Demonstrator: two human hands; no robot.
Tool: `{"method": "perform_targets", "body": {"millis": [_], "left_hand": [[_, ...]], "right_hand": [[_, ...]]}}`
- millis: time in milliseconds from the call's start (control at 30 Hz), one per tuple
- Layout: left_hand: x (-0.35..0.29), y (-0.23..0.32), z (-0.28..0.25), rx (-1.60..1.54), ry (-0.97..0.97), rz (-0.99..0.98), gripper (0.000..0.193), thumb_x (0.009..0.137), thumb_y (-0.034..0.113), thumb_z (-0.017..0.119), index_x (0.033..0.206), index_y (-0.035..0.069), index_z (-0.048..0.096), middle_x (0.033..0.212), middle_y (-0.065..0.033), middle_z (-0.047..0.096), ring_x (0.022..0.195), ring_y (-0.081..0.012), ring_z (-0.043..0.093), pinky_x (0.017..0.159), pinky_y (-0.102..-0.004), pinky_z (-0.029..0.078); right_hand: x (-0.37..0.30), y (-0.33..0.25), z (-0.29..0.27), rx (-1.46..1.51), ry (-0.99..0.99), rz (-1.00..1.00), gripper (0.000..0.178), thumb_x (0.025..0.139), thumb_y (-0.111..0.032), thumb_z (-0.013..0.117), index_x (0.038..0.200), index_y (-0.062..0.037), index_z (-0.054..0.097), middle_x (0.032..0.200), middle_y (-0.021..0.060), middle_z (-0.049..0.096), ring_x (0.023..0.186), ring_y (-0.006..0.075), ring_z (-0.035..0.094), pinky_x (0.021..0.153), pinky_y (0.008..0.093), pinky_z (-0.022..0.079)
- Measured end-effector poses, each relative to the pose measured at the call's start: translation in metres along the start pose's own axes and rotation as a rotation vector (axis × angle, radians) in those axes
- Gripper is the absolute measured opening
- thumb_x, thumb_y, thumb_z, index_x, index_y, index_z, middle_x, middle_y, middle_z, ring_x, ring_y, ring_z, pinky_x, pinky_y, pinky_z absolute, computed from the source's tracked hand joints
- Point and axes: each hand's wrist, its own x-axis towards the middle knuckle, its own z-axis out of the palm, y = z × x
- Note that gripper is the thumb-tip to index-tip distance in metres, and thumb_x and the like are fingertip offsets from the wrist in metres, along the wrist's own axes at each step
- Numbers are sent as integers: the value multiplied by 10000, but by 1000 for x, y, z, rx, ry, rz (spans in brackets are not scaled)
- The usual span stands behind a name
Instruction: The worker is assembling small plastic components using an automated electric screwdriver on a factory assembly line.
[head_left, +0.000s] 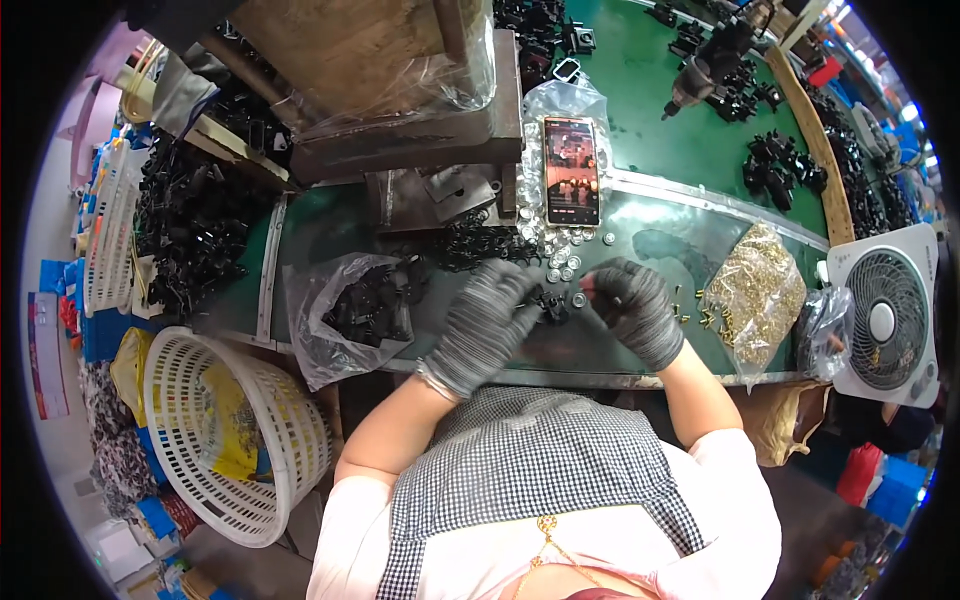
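Observation:
My left hand [482, 328], in a grey striped knit glove, is closed with its fingertips against a small black part [549, 306] at the front of the green workbench. Facing it from the right, my gloved right hand [636, 312] has its fingers curled together; what they hold, if anything, is hidden. Close to the right fingertips lies a small round silver piece [579, 300]. More silver round pieces [562, 262] are scattered just beyond both hands. A pile of thin black rings [478, 244] lies past my left hand.
A phone [572, 172] with a lit screen leans beyond the pieces. A bag of black parts [362, 312] is at left, a bag of brass screws [758, 290] at right. A heavy metal press [410, 150] stands far left, a white fan [883, 318] right, a white basket [290, 440] below left.

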Motion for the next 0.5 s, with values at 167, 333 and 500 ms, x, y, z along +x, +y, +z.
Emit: {"method": "perform_targets", "body": {"millis": [167, 333, 500], "left_hand": [[-2, 5, 23, 14, 2, 91, 287, 730, 11, 674, 1008, 28, 607, 927, -128, 593, 839, -301, 601, 761, -368, 506], [-5, 1, 25, -24, -29, 54, 268, 723, -6, 660, 983, 20, 598, 907, -138, 583, 841, -311, 593, 753, -374, 502], [-4, 1, 26, -18, -19, 32, 254, 718, -9, 663, 961, 22, 597, 889, -138, 579, 832, -317, 589, 744, -379, 498]], "right_hand": [[2, 6, 21, 43, -49, -208, 188, 739, -38, 669, 927, -46, 680, 953, 139, 661, 887, 314, 644, 743, 363, 535], [5, 5, 20, -38, -64, -232, 171, 752, -65, 669, 921, -38, 677, 953, 140, 660, 892, 311, 642, 749, 354, 535], [9, 0, 21, 49, -77, -319, 150, 753, -54, 692, 902, -46, 676, 899, 136, 660, 808, 304, 647, 683, 353, 533]]}}
